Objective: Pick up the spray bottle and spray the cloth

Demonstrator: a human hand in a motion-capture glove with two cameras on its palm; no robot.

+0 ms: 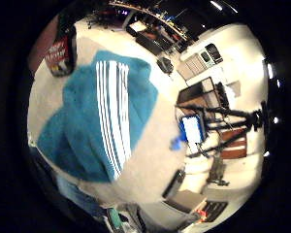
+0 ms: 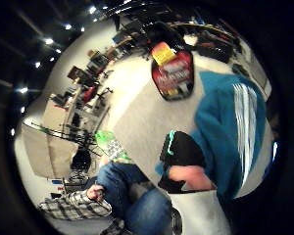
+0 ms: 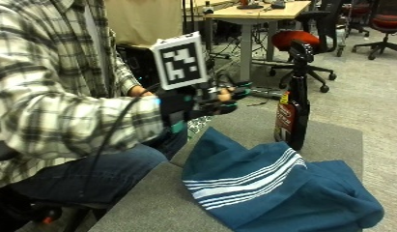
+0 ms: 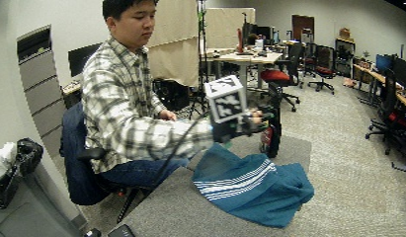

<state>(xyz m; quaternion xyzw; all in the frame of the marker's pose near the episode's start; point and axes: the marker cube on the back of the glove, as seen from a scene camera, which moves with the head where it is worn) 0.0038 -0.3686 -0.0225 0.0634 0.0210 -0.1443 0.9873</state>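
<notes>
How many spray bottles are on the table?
1. The spray bottle stands upright on the grey table, just past the blue cloth, with the gloved right hand in the air nearby.

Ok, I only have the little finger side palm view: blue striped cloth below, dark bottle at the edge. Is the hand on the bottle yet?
Observer: No. The black-gloved right hand is in the air, apart from the dark plastic spray bottle with the red label, and it holds nothing.
Operator: Is the bottle upright?
Observer: Yes, it stands upright on the grey table, beyond the crumpled blue cloth with white stripes.
Operator: Where is the trigger?
Observer: The bottle's black trigger head sits higher than the hand.
</notes>
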